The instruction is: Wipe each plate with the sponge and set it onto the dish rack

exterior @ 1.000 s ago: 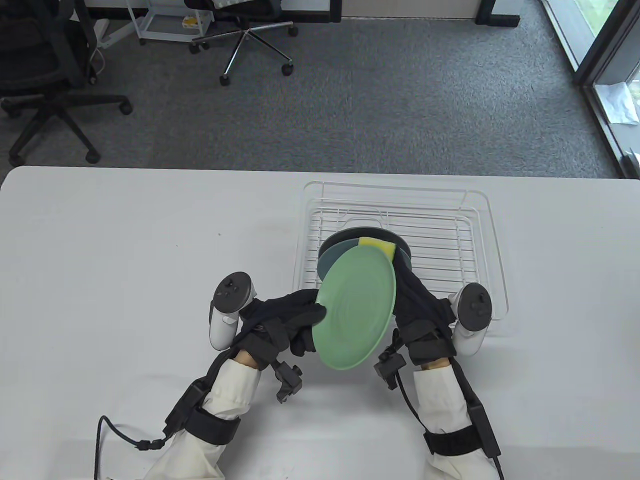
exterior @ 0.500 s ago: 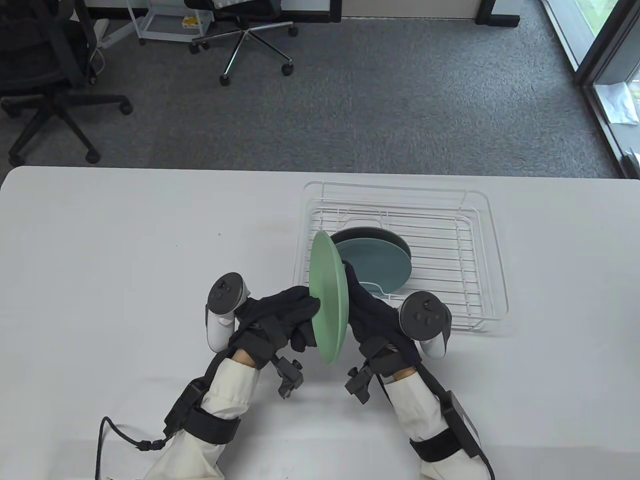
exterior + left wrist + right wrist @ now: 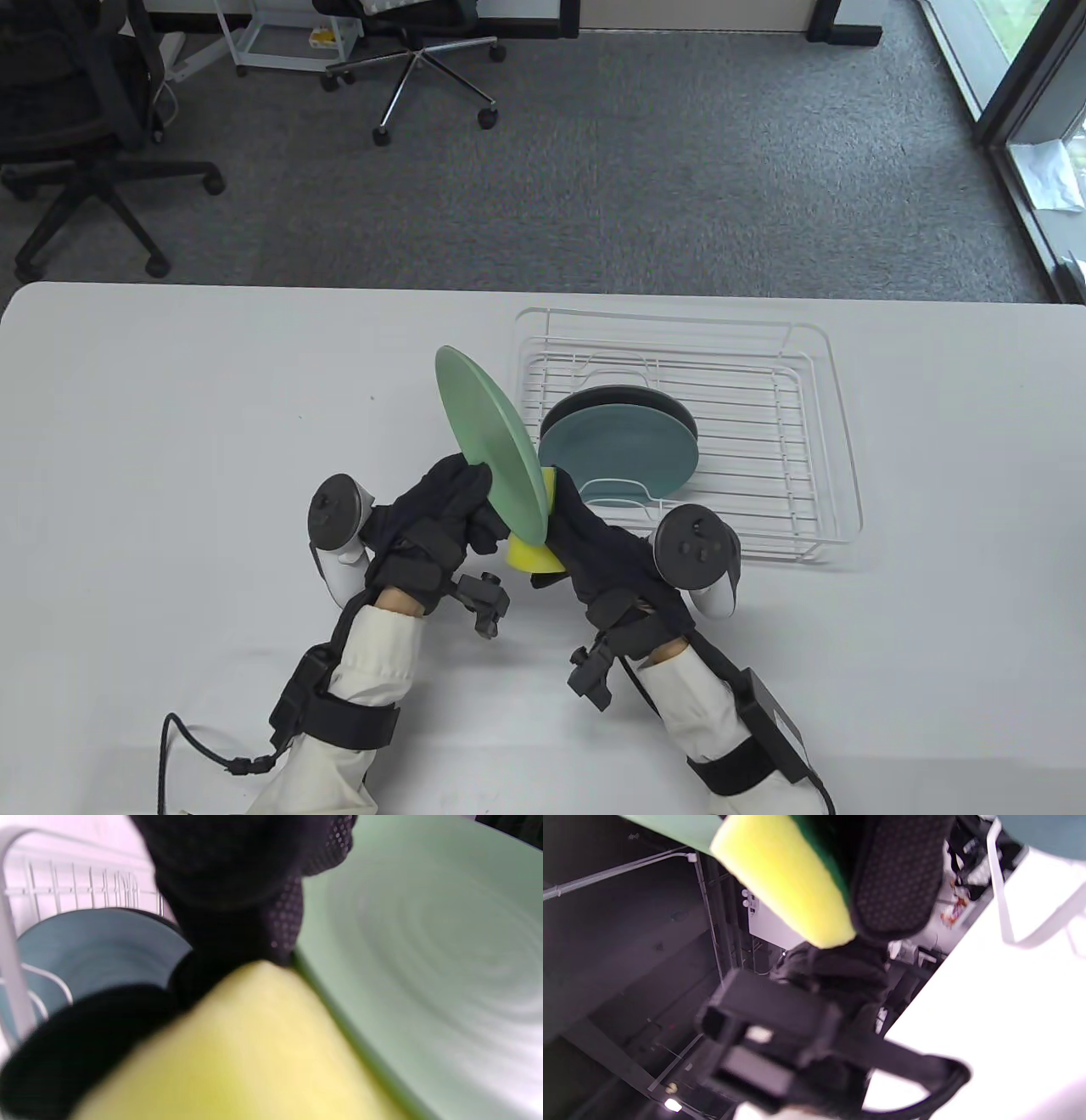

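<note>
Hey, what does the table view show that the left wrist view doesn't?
Only the table view shows both hands: the left hand gripping the light green plate, the right hand holding the yellow sponge, plus the whole dish rack and office chairs. Only the left wrist view shows the green plate's ringed face. Both show the plate, the sponge and the blue plate in the rack.

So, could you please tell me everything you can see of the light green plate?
The light green plate is round, smooth and matte-looking, with faint concentric rings on its face. It is held off the table, tilted steeply on edge, just left of the dish rack. The left hand grips its lower rim, and the right hand presses the yellow sponge against its lower part. It touches neither the rack nor the plates in it.
</note>
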### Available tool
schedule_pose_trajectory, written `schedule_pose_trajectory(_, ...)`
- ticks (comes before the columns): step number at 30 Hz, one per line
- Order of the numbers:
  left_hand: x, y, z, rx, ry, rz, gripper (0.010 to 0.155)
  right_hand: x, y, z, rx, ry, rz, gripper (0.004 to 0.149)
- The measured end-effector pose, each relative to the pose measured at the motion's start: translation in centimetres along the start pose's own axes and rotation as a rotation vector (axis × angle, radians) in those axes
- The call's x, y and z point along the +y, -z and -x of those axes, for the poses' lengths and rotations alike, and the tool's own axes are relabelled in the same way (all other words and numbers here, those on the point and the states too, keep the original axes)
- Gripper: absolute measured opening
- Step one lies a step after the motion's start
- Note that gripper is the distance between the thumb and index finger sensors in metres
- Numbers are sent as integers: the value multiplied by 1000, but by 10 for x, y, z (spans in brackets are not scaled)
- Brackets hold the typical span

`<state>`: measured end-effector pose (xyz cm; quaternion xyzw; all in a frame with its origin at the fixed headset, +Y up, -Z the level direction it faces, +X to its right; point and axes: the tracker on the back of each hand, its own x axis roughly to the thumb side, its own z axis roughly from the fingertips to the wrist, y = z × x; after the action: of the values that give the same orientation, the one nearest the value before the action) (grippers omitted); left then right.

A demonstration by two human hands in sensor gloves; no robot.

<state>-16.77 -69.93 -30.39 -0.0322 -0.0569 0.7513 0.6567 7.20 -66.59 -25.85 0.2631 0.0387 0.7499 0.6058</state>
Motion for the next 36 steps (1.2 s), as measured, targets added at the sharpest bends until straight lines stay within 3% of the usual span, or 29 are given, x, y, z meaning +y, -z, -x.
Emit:
schedule_pose_trajectory(4,7,0,-2,-22,21,-44,42,-3,-4,-10,16,56,11,66)
schedule_pose_trajectory(13,12,2,1,-44,193,-79,43,-20,-22,-51,-95,-257,227,67)
schedule_pose_trajectory(18,5,8,9,-28,250,19,43,-34,-26,-53,-118,-367,355,64)
schedule_pose_trajectory(26,-16,9,17,-20,410,130,44,-60,-26,-35,-87,-293,454,58)
schedule_pose_trajectory(30,-24,9,16,-28,451,182,43,-69,-23,-23,-78,-185,421,57)
schedule_pose_trajectory(36,-35,6,9,-62,489,275,42,-70,-13,-1,-31,12,278,56)
